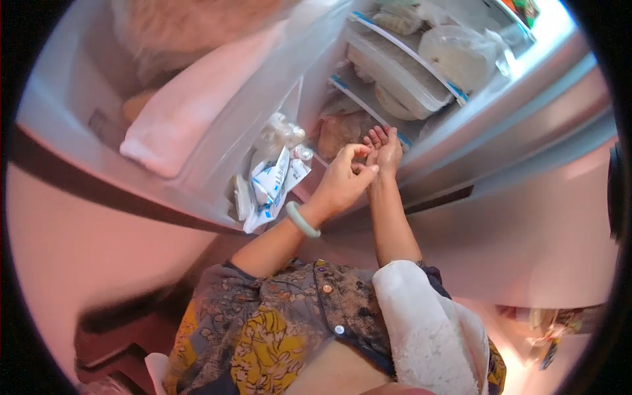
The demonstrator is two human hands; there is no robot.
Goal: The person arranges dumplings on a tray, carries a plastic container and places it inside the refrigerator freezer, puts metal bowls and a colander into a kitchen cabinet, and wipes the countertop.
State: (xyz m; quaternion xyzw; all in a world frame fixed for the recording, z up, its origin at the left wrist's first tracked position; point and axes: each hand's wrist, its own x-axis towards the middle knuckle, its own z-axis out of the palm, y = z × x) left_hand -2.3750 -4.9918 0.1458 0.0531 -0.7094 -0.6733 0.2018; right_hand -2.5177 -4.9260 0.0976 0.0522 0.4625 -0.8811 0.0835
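My left hand (343,178), with a pale green bangle (303,220) around the wrist, is in front of the open fridge. Its fingers are bent, thumb and forefinger apart, with nothing visible between them. Beside it, close to or touching it, my right hand (387,153) is turned palm up with the fingers loosely curled and nothing seen in the palm. Behind both hands, on the low shelf, is a brownish food item in a clear bag (343,135). Left of my left hand, a blue-and-white packet (271,181) stands in the door bin.
Above are fridge shelves with a clear plastic container (401,82) and a bagged bowl (457,52). A pink-white cloth (197,105) hangs at the left door. Crumpled clear plastic (280,133) sits in the bin. A white towel (428,322) drapes over my right upper arm.
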